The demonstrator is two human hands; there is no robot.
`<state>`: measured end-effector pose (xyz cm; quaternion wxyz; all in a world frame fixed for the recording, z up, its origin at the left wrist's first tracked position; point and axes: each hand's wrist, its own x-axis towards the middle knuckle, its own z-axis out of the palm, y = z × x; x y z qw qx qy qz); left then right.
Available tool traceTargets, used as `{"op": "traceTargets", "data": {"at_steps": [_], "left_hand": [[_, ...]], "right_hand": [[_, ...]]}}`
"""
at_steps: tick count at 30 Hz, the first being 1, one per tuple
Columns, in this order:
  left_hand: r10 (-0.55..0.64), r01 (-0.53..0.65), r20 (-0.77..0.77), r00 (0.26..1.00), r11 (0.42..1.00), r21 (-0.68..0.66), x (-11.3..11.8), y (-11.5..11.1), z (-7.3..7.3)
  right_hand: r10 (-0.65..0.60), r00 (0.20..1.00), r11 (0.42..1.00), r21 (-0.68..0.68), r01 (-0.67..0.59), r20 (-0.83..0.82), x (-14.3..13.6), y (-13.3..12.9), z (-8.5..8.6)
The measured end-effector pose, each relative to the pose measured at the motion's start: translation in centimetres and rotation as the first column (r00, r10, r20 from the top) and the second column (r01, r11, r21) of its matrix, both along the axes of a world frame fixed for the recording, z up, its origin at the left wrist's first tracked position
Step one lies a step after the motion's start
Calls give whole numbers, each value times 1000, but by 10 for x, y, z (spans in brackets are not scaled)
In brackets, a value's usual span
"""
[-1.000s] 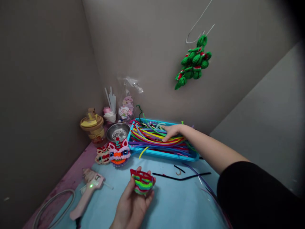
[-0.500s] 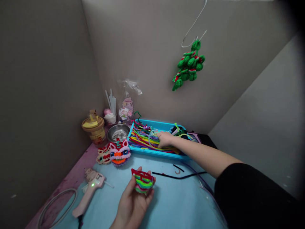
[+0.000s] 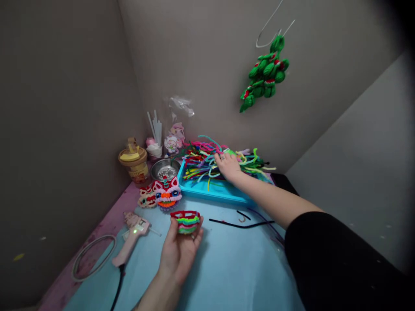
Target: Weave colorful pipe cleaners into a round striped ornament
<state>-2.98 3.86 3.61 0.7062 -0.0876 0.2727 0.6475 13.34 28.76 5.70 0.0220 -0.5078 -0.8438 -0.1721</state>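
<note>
My left hand (image 3: 181, 252) holds up a small cup-shaped piece made of pipe cleaners (image 3: 186, 226), banded in red, lime green, pink and teal. The thumb and fingers grip it from both sides above the blue mat. Farther off, my right hand (image 3: 228, 167) reaches into the blue tray (image 3: 207, 193) with its fingers curled over a heap of loose pipe cleaners (image 3: 202, 155) of many colours. The fingertips partly sink into the heap. The strands bunch towards the tray's back, and some stick out over its rim.
Two lion-head figures (image 3: 167, 195) stand left of the tray, before a metal bowl (image 3: 165, 169) and a lidded cup (image 3: 133, 164). A pink glue gun (image 3: 132, 239) with its cord lies at left. Black strips (image 3: 241, 225) lie on the mat. A green bundle (image 3: 267, 73) hangs above.
The pipe cleaners have shifted up and back under my right hand, baring the tray's front floor. My left hand still holds the striped piece, now turned more upright. The view has shifted slightly.
</note>
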Motion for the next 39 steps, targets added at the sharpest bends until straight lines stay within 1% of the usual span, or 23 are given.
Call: {"op": "traceTargets", "data": {"at_steps": [3, 5, 6, 8, 10, 12, 15, 17, 19, 21, 23, 24, 26, 29, 32, 34, 36, 38, 39], "left_hand": [[16, -17, -21, 1000, 1000, -16, -1, 0, 0], [-10, 9, -40, 999, 999, -49, 0, 0, 2], [-19, 16, -49, 999, 998, -66, 0, 0, 3], [-40, 34, -60, 997, 995, -95, 3, 0, 5], [-58, 49, -65, 996, 992, -119, 5, 0, 7], [-69, 58, -75, 995, 988, -142, 7, 0, 9], [-72, 58, -91, 993, 987, -148, 8, 1, 8], [-75, 60, -100, 992, 987, -147, 8, 1, 7], [-82, 66, -109, 991, 987, -146, 9, 2, 6], [-86, 68, -124, 989, 987, -146, 10, 3, 4], [-93, 72, -139, 986, 986, -148, 11, 4, 3], [-97, 75, -145, 985, 986, -148, 11, 4, 3], [-105, 81, -154, 982, 985, -153, 12, 3, 3], [-107, 83, -156, 982, 985, -153, 11, 2, 4], [-97, 78, -154, 983, 989, -127, 10, 2, 4], [-99, 81, -155, 983, 989, -122, 10, 2, 3], [-108, 89, -155, 982, 988, -123, 10, 2, 2], [-116, 97, -155, 981, 987, -126, 11, 2, 1], [-116, 96, -156, 981, 987, -127, 11, 2, 1]], "right_hand": [[-14, 1000, 993, -119, 12, -22, 0, -9, -6], [-35, 997, 973, -228, 20, -63, 5, -15, -2], [-6, 998, 957, -290, -14, -68, 10, -19, 2], [93, 994, 910, -401, -107, -52, 19, -29, 11], [181, 983, 852, -495, -172, -29, 27, -40, 19], [250, 968, 788, -573, -227, -40, 32, -51, 21], [290, 953, 716, -641, -277, -88, 35, -61, 17], [280, 952, 694, -660, -288, -122, 34, -59, 12], [253, 955, 686, -668, -289, -153, 32, -51, 6], [187, 967, 706, -660, -255, -173, 28, -38, 0], [110, 979, 748, -634, -197, -174, 22, -25, -4], [85, 982, 765, -621, -173, -170, 19, -20, -5], [68, 979, 779, -603, -171, -191, 16, -12, -4], [64, 949, 792, -564, -236, -308, 21, -4, 9], [85, 856, 852, -409, -328, -510, 38, 2, 32], [44, 801, 898, -328, -294, -597, 51, 5, 45], [-8, 780, 949, -251, -192, -626, 62, 7, 53], [-33, 780, 976, -187, -109, -625, 68, 6, 55], [-17, 786, 982, -160, -105, -618, 69, 5, 53]]}}
